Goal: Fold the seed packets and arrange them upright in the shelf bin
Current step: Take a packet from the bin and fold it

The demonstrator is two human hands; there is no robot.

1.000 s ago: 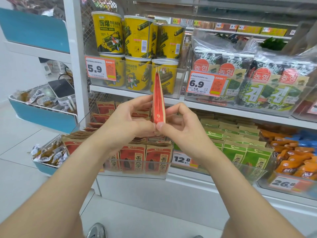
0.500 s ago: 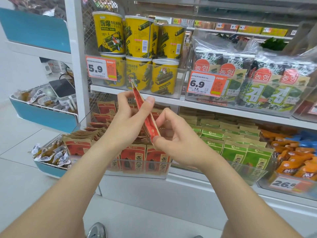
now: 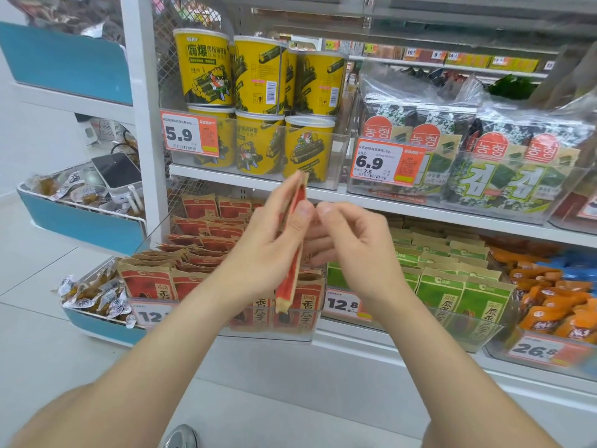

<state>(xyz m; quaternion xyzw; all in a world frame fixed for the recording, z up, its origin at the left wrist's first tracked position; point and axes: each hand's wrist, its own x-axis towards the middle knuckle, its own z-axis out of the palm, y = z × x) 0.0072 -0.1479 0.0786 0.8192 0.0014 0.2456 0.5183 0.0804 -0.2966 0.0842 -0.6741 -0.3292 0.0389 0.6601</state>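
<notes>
Moved: red seed packet (image 3: 292,273) has swung from a left lean to near upright; right hand (image 3: 358,250) has come off its lower end.
Grip: left hand (image 3: 268,250) clamps the packet flat between fingers and thumb, edge-on, likely to keep the fold pressed shut.
Free hand: right fingers loosely curled just beside the packet, gripping nothing; can't tell if the lower ones brush it.
Packet position: in the air over the front of the shelf bin (image 3: 303,334), not yet in.
Bin: red packets (image 3: 148,282) upright in front, others slumped behind.
</notes>
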